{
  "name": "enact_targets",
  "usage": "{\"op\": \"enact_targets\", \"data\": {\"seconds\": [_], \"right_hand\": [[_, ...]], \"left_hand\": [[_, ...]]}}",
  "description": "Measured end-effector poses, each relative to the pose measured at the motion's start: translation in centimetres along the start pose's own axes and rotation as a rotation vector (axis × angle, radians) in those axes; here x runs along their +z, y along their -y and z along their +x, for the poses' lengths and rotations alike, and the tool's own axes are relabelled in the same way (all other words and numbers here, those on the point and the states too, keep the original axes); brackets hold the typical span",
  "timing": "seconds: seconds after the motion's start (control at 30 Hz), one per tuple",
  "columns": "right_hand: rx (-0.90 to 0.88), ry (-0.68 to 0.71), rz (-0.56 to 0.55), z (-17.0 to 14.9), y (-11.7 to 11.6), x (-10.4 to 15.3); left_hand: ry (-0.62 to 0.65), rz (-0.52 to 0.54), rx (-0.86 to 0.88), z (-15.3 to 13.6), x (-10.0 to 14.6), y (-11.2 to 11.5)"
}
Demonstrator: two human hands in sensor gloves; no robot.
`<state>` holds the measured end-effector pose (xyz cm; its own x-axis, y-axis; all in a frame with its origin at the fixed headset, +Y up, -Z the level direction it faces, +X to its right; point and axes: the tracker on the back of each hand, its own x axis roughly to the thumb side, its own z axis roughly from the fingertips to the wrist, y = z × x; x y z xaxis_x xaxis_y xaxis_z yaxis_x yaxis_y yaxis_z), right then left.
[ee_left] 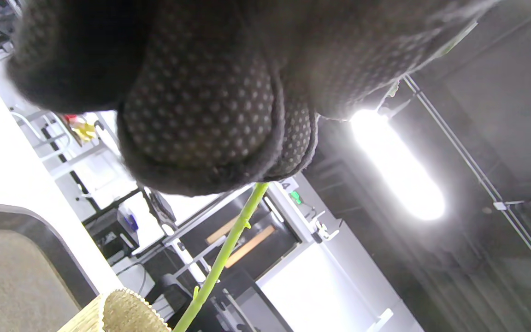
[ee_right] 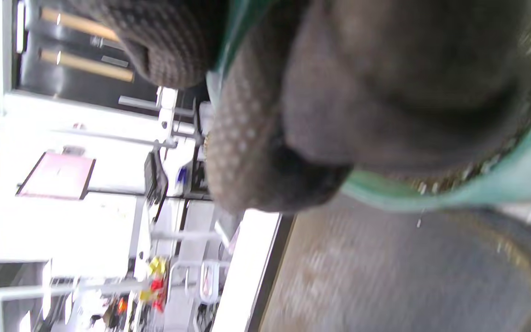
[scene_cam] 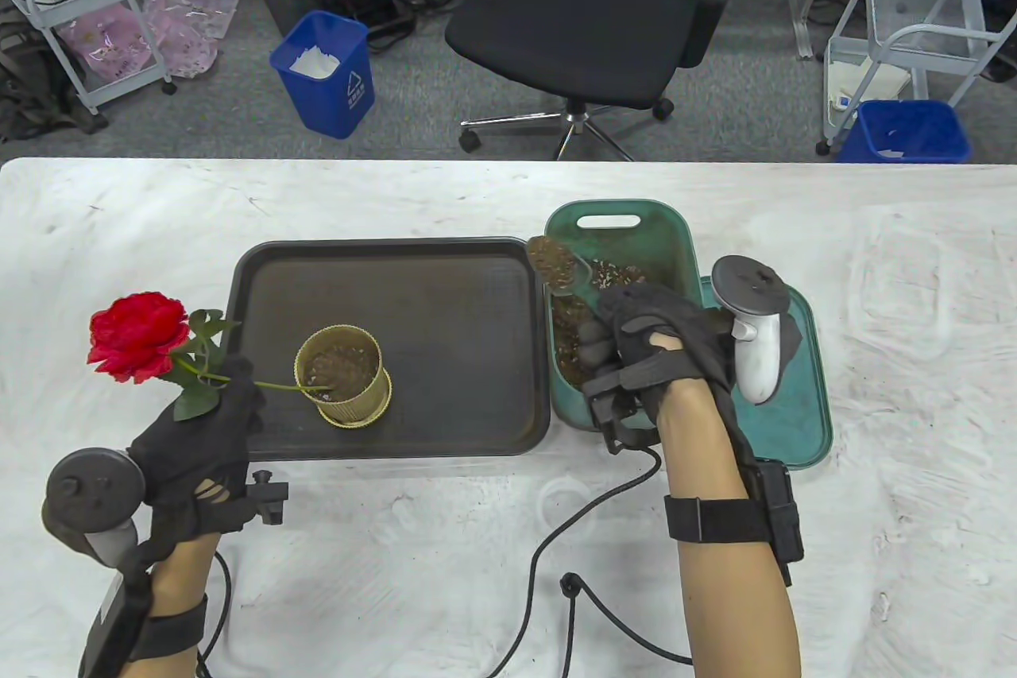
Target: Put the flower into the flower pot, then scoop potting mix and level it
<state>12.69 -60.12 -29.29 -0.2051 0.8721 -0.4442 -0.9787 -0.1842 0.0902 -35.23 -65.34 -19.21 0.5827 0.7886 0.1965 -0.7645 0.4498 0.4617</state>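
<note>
On the dark tray [scene_cam: 477,424], gold pot [scene_cam: 343,376] part-filled with soil. Left hand [scene_cam: 208,431] pinches the rose [scene_cam: 135,335] by its stem, foot inside the pot, likely steadying it. Right hand [scene_cam: 636,344] grips a loaded scoop [scene_cam: 556,265] over the green tub [scene_cam: 683,233] of potting mix.

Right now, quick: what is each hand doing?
Left hand: pinches the green stem of the red artificial rose, stem end in the ribbed gold pot.
Right hand: grips a scoop loaded with potting mix.
</note>
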Motion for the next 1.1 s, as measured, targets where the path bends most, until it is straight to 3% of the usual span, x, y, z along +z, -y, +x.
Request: {"op": "enact_targets", "data": {"seconds": [0.23, 0.4, 0.53, 0.77, 0.97, 1.1], "right_hand": [[0.084, 0.041, 0.229, 0.5, -8.4, -0.1], [0.174, 0.029, 0.309, -0.6, -13.6, -0.8], [0.282, 0.043, 0.282, -1.2, -16.2, -1.2], [0.686, 0.292, 0.103, 0.1, -19.4, 0.7], [0.963, 0.496, -0.039, 0.9, -21.2, 2.7], [1.050, 0.570, -0.100, 1.2, -21.4, 3.5]], "left_hand": [[-0.008, 0.006, -0.001, -0.1, 0.0, -0.1], [-0.009, 0.006, 0.000, -0.1, 0.0, -0.1], [-0.007, 0.005, 0.000, -0.1, 0.0, -0.1], [-0.012, 0.006, 0.001, -0.2, -0.1, -0.1], [-0.013, 0.009, -0.001, -0.2, -0.1, -0.2], [-0.010, 0.008, -0.004, -0.2, -0.1, -0.2]]}}
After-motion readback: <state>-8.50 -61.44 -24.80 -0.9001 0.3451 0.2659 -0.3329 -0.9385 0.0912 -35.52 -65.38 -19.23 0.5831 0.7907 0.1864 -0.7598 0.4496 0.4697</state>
